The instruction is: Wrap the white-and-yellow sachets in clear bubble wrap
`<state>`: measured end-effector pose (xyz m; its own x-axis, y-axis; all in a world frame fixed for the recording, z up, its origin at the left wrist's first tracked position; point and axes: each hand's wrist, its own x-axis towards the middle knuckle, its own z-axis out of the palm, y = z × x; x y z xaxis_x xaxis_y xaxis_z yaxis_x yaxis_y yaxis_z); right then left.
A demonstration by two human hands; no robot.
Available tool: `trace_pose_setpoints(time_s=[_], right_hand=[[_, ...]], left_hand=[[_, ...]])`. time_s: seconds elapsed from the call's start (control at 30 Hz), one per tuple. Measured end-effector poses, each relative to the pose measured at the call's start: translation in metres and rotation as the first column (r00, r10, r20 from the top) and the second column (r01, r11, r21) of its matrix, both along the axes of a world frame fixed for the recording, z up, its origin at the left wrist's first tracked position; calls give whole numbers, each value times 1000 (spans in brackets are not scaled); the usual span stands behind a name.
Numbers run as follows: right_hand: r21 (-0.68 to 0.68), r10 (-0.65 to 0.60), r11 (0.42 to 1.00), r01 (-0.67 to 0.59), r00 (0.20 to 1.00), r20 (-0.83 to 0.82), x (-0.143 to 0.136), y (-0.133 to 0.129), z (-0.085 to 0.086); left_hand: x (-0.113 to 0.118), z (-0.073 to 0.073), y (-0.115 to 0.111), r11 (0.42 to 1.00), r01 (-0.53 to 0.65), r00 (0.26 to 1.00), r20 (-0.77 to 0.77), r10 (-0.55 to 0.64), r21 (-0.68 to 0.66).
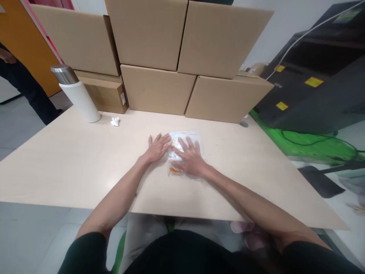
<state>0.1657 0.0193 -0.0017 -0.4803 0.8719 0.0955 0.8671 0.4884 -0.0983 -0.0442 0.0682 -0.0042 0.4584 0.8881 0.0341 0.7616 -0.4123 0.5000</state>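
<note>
A clear plastic bag (182, 135) lies flat on the pale wooden table (85, 163), in front of me. Something orange (175, 170) shows through its near end; what else is inside I cannot make out. My right hand (189, 158) is spread over the bag, palm down, fingers apart. At the bag's left edge rests my left hand (159, 147), also flat with its fingers spread, its fingertips touching or just beside the plastic. Neither hand is closed around anything.
Stacked cardboard boxes (158, 89) line the table's back edge. A white bottle with a steel cap (80, 99) and a crumpled tissue (115, 121) stand at the back left. Dark machines (319, 87) are on the right. Another person's leg (31, 87) shows at far left.
</note>
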Motion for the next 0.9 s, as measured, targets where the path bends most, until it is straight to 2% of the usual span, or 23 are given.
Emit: trace_pose_setpoints(time_s=[0.13, 0.27, 0.43, 0.6, 0.73, 0.83, 0.9], right_hand=[[78, 12, 997, -14, 1000, 24, -5, -7, -1], [13, 14, 1000, -14, 1000, 16, -3, -2, 1], [11, -125, 992, 125, 992, -5, 0, 2, 7], [-15, -103, 995, 103, 993, -49, 13, 20, 14], [-4, -198, 980, 201, 964, -177, 28, 47, 1], [-27, -192, 981, 192, 946, -262, 30, 59, -12], [-55, -206, 979, 199, 933, -296, 30, 62, -14]], left_hand=[[1, 0, -1, 1000, -3, 1000, 14, 3, 7], [3, 0, -4, 997, -22, 1000, 14, 21, 80], [4, -1, -6, 992, -22, 999, 35, 18, 126], [5, -2, -6, 990, -17, 1000, 25, 14, 141], [7, -2, -4, 988, 28, 999, -41, -22, 151], [6, 1, -3, 986, 53, 995, -93, -38, 158], [6, 4, -3, 986, 46, 994, -107, -28, 162]])
